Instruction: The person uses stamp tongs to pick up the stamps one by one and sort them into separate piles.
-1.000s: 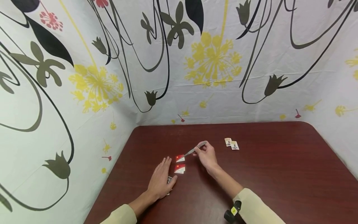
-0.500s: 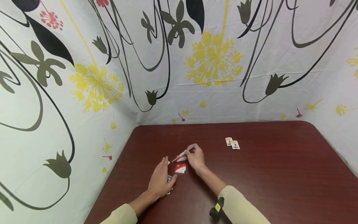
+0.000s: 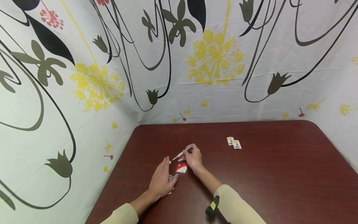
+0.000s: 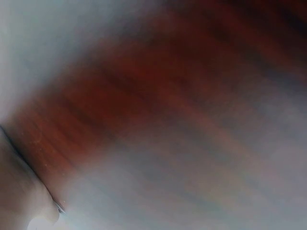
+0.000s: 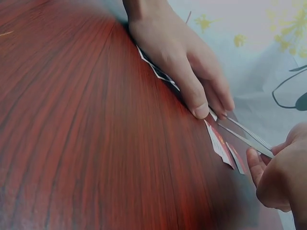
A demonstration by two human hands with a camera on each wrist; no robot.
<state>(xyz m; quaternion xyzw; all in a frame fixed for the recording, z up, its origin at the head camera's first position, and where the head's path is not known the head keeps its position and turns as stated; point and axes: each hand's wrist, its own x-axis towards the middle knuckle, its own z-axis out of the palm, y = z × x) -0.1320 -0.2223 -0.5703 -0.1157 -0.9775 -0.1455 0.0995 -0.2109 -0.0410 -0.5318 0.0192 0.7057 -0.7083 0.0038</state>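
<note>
My left hand (image 3: 161, 180) lies with straight fingers over some small cards. A dark-printed card (image 3: 171, 178) shows beside its thumb, and white card edges stick out below. My right hand (image 3: 194, 158) pinches metal tweezers (image 5: 247, 136). In the right wrist view their two arms stand apart at the tips, close to a white card corner (image 5: 213, 114) by the left fingertips. Red-and-white cards (image 3: 181, 167) lie between the hands in two small groups; the farther group is partly hidden by the right hand. The left wrist view is mostly blurred.
Two overlapping white cards (image 3: 236, 144) with small figures lie toward the back right of the dark red table (image 3: 279, 174). A patterned white cloth (image 3: 218, 102) hangs behind and to the left. A black wrist camera (image 3: 212, 207) sits at the right sleeve.
My right hand has moved left with the tweezers, from over the farther red-and-white cards toward the left fingertips. A white card corner now shows there. The left hand has stayed put.
</note>
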